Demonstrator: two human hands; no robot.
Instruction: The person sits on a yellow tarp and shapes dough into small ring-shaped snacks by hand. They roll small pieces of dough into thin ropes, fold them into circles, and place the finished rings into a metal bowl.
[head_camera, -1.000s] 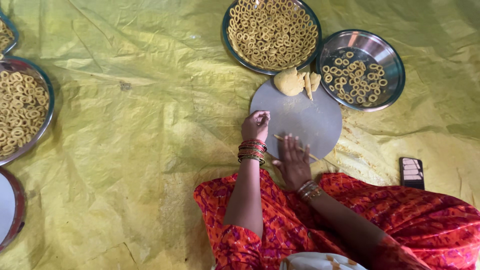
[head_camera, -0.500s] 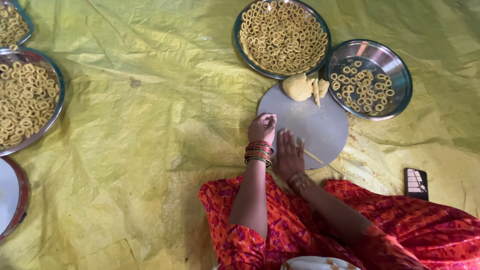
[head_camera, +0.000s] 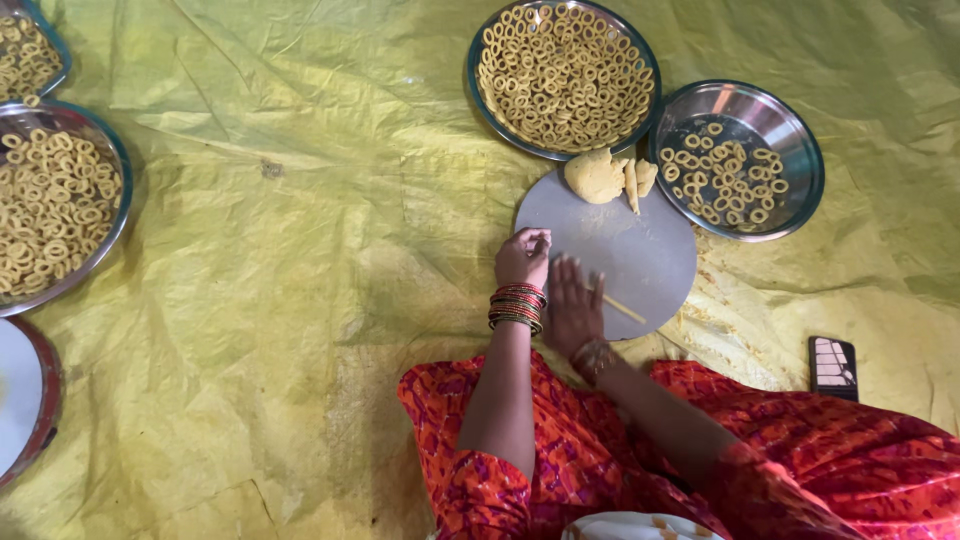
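Note:
My left hand (head_camera: 522, 258), with red and green bangles at the wrist, rests at the near left edge of a round grey board (head_camera: 640, 240). Its fingers are curled together; whatever they pinch is too small to see. My right hand (head_camera: 572, 305) lies flat, palm down, on the board's near side. It covers a thin yellow dough strip (head_camera: 622, 309) whose end sticks out to the right. A lump of yellow dough (head_camera: 595, 176) and two cut pieces (head_camera: 640, 180) sit at the board's far edge.
A steel plate (head_camera: 480, 95) full of dough rings lies beyond the board, and a steel bowl (head_camera: 800, 140) with fewer rings lies to its right. More ring-filled plates (head_camera: 112, 215) sit far left. A phone (head_camera: 832, 366) lies at the right. A yellow sheet (head_camera: 300, 300) covers the floor.
My right hand has slid forward and a little left over the dough strip. My left hand stays at the board's edge. The view has shifted slightly.

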